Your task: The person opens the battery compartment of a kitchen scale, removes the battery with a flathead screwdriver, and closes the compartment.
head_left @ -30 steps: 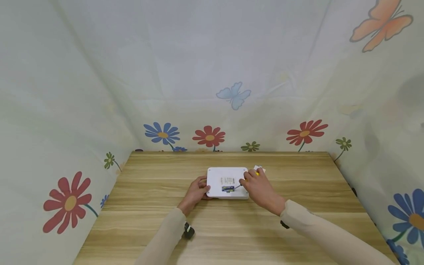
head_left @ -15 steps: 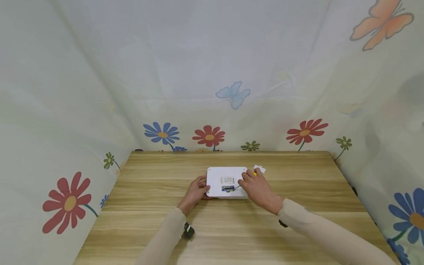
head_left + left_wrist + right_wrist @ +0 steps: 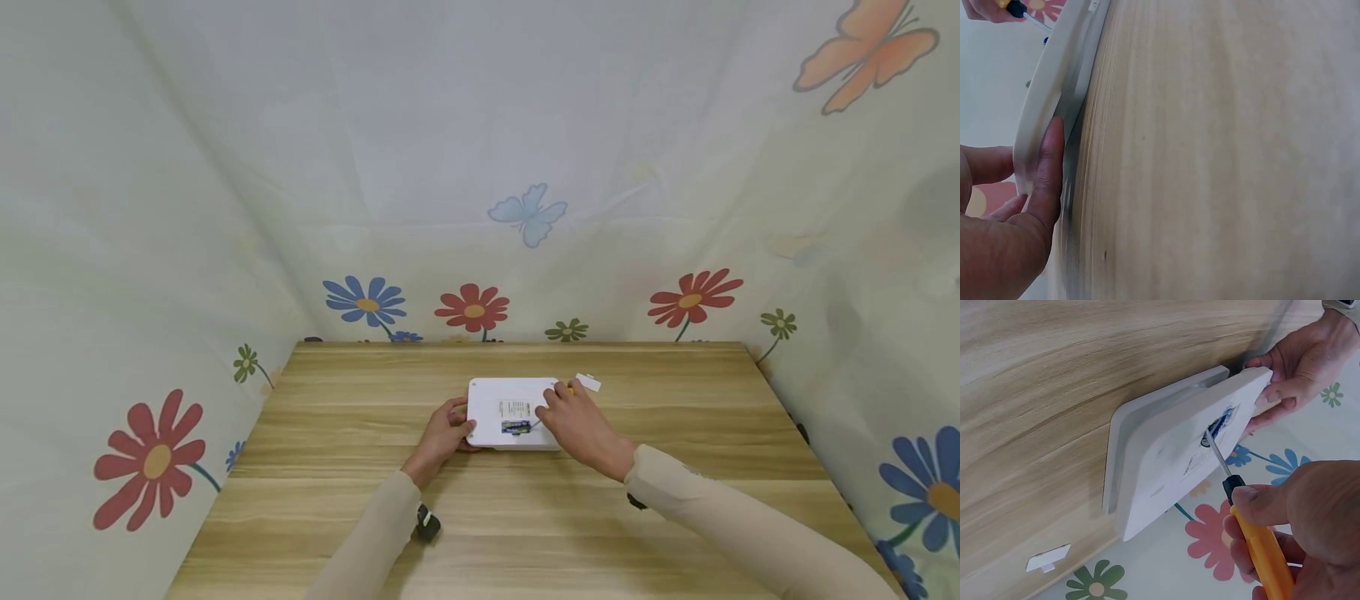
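A flat white device [image 3: 489, 392] lies underside up on the table, a printed label and an uncovered battery compartment on its face. Blue batteries [image 3: 515, 427] sit in that compartment. My left hand [image 3: 441, 435] grips the device's left edge, thumb on top and fingers beneath, as the left wrist view shows. In my right hand [image 3: 583, 425] is a screwdriver [image 3: 1261, 547] with a yellow and black handle. Its metal tip reaches into the battery compartment, at the end of a battery. The bottom of the device is hidden.
A small white battery cover [image 3: 588, 382] lies on the wooden table [image 3: 360, 375] just beyond the right hand. A fabric backdrop [image 3: 420, 167] printed with flowers and butterflies rises behind the table and along both sides.
My right hand has shifted slightly left with the screwdriver, and more of the battery cover shows behind it. The left hand and the device hold still.
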A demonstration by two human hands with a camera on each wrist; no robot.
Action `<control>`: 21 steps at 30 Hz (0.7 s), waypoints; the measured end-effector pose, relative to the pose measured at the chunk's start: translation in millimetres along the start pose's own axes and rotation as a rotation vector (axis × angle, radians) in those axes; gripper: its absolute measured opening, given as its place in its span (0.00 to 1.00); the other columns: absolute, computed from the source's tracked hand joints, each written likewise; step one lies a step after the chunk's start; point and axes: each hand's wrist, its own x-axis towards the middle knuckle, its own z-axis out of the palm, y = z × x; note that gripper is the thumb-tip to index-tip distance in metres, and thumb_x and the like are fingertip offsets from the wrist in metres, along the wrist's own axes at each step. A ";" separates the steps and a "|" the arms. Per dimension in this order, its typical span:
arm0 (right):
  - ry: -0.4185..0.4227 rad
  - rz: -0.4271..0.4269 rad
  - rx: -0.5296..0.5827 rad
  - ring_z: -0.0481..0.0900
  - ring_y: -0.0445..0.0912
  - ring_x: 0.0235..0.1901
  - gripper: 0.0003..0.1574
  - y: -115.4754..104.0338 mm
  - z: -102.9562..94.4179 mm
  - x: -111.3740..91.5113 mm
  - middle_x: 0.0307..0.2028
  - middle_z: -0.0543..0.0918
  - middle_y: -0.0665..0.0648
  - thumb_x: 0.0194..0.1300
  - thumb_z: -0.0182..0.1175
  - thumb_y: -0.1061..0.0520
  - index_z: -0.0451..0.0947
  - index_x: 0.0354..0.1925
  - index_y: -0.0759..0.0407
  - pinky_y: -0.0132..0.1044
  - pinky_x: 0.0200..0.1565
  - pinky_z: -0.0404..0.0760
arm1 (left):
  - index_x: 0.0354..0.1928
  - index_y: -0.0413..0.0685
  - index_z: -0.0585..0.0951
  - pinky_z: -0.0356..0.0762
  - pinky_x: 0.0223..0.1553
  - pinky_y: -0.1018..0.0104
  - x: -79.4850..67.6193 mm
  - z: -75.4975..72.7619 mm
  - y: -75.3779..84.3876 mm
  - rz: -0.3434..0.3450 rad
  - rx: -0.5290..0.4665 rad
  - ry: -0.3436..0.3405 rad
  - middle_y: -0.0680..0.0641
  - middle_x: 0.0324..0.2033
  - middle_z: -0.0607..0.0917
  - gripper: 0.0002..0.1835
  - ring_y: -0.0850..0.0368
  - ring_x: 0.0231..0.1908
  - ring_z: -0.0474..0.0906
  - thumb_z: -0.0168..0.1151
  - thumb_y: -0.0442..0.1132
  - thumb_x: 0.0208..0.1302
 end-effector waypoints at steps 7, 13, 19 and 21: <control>-0.001 -0.005 -0.027 0.74 0.50 0.36 0.03 -0.7 2.0 1.8 0.33 0.83 0.55 0.62 0.69 0.61 0.86 0.35 0.53 0.47 0.43 0.73 | 0.74 0.35 0.63 0.91 0.35 0.56 1.1 0.2 -0.1 0.004 0.011 0.000 0.28 0.51 0.81 0.30 0.55 0.30 0.85 0.56 0.25 0.72; -0.004 0.059 0.066 0.75 0.51 0.36 0.07 -0.6 5.7 -6.4 0.36 0.84 0.56 0.64 0.67 0.64 0.87 0.39 0.53 0.46 0.41 0.69 | 0.74 0.36 0.63 0.91 0.36 0.52 -0.2 0.6 1.2 0.005 -0.001 0.008 0.27 0.51 0.81 0.30 0.54 0.30 0.84 0.56 0.25 0.72; 0.001 0.127 0.172 0.77 0.54 0.42 0.17 -2.0 9.3 -15.6 0.40 0.85 0.58 0.57 0.70 0.70 0.86 0.43 0.55 0.51 0.46 0.72 | 0.74 0.36 0.63 0.92 0.36 0.52 -1.5 0.9 2.2 0.003 -0.008 0.005 0.28 0.50 0.81 0.30 0.54 0.30 0.84 0.56 0.25 0.72; 0.005 0.155 0.216 0.77 0.54 0.43 0.19 -2.4 11.6 -18.8 0.41 0.85 0.59 0.57 0.69 0.71 0.86 0.45 0.55 0.53 0.48 0.73 | 0.74 0.36 0.63 0.92 0.36 0.53 -1.6 1.3 2.7 -0.002 -0.014 0.005 0.28 0.49 0.81 0.30 0.54 0.30 0.84 0.56 0.25 0.72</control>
